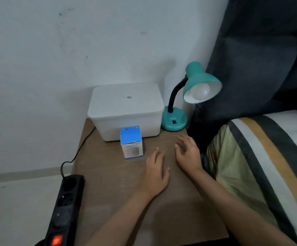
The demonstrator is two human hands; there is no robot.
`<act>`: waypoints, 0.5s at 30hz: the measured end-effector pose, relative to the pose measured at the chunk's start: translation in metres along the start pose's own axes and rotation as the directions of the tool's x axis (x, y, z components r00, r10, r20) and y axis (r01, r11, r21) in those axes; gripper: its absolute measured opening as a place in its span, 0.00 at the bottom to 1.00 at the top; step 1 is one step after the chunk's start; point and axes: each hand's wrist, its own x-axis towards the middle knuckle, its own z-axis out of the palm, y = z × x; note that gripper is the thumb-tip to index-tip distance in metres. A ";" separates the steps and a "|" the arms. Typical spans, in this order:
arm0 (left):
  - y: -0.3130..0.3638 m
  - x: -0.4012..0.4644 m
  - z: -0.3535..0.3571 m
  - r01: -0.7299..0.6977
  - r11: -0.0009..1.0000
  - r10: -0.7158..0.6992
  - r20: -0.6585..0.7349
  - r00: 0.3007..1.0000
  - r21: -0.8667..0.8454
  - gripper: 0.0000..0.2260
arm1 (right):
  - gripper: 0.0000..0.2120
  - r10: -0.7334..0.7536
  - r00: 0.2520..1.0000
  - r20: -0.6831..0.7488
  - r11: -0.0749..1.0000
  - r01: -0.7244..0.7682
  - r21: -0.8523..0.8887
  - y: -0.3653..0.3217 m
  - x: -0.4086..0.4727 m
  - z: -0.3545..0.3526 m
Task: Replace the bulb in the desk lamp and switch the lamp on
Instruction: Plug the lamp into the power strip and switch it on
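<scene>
Head view, bedside worktop point(162, 201): I've got both hands flat-ish over the wood, nothing held. L hand point(155, 174) rests palm down near centre, fingers point(157, 154) loosely together, pointing toward 12. R hand point(186, 155) sits just beside it at approx 2 o'clock, fingers point(182, 142) a little spread and curled, also empty.

The desk lamp point(185, 96) stands at the worktop's far right corner, approx 1 o'clock from my R hand. Teal base point(174, 120) w/ a black rocker switch point(174, 122) on top, black gooseneck rising, shade point(200, 80) tipped so its mouth faces down and toward me. The old bulb point(200, 92) is seated in it, unlit; its axis runs along the shade's, slanting down toward approx 5 o'clock.

Bulb box point(131, 142), blue and white, stands upright at approx 11 o'clock from the L hand, touching or nearly touching the white lidded bin point(126, 110) behind it. Can't tell if the box is opened.

My read: R hand is clearly nearer the shade, L nearer the box, so unscrewing falls to the R, reaching up and away at 1 o'clock, gripping along that slanted axis.

Power strip point(62, 210) at 8 o'clock, its switch glowing red; cord trails off behind the bin.
</scene>
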 end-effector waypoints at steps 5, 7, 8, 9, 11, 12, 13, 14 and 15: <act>-0.011 0.054 0.021 -0.047 0.994 0.038 0.095 0.995 0.098 0.27 | 0.20 0.012 0.999 0.051 1.000 -0.012 -0.011 0.017 0.045 0.010; -0.016 0.065 0.026 -0.042 0.985 0.020 0.133 0.991 0.165 0.28 | 0.21 0.021 0.997 0.078 0.999 -0.019 -0.026 0.021 0.058 0.015; -0.019 0.069 0.029 -0.032 0.977 0.000 0.148 0.989 0.210 0.29 | 0.22 0.018 0.995 0.094 0.999 -0.014 -0.034 0.023 0.063 0.018; -0.022 0.071 0.032 -0.023 0.965 -0.020 0.161 0.987 0.262 0.30 | 0.23 0.010 0.994 0.112 0.999 -0.006 -0.039 0.024 0.068 0.022; -0.025 0.071 0.036 -0.017 0.940 -0.042 0.165 0.985 0.342 0.31 | 0.25 -0.006 0.990 0.139 0.999 0.011 -0.038 0.025 0.076 0.028; -0.026 0.070 0.038 -0.015 0.934 -0.046 0.160 0.986 0.357 0.31 | 0.25 -0.014 0.990 0.143 0.999 0.019 -0.036 0.026 0.078 0.032; -0.027 0.070 0.039 -0.014 0.932 -0.045 0.154 0.987 0.361 0.31 | 0.25 -0.016 0.989 0.145 0.999 0.021 -0.037 0.027 0.080 0.035; -0.028 0.070 0.039 -0.014 0.933 -0.043 0.149 0.988 0.359 0.31 | 0.26 -0.014 0.989 0.150 0.999 0.021 -0.046 0.029 0.081 0.038; -0.028 0.070 0.039 -0.014 0.935 -0.039 0.142 0.989 0.354 0.30 | 0.26 -0.012 0.988 0.155 0.998 0.021 -0.061 0.031 0.081 0.041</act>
